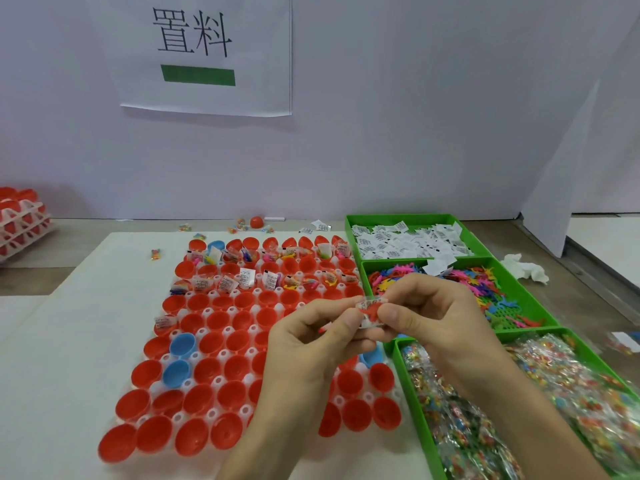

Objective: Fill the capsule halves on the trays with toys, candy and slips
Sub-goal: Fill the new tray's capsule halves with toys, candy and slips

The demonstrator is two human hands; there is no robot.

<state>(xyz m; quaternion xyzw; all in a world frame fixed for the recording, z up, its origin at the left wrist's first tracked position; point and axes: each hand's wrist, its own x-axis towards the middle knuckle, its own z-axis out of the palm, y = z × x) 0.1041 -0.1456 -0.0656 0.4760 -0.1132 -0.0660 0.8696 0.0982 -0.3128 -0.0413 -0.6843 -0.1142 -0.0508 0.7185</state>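
A white tray (pixel 221 336) in the middle holds many red capsule halves (pixel 217 320) and a few blue ones (pixel 183 344). The two far rows contain slips, toys and candy; one half at the left (pixel 165 323) has a slip. Above the tray's right side, my left hand (pixel 311 344) and my right hand (pixel 426 313) together pinch a small bundle (pixel 371 310): a white printed slip with a red toy against it. The hands hide several halves beneath them.
Three green bins stand at the right: paper slips (pixel 408 239) farthest, coloured plastic toys (pixel 485 285) in the middle, wrapped candy (pixel 519 403) nearest. Stacked trays of red halves (pixel 20 216) sit far left. Loose candy and a red half (pixel 257 222) lie by the back wall.
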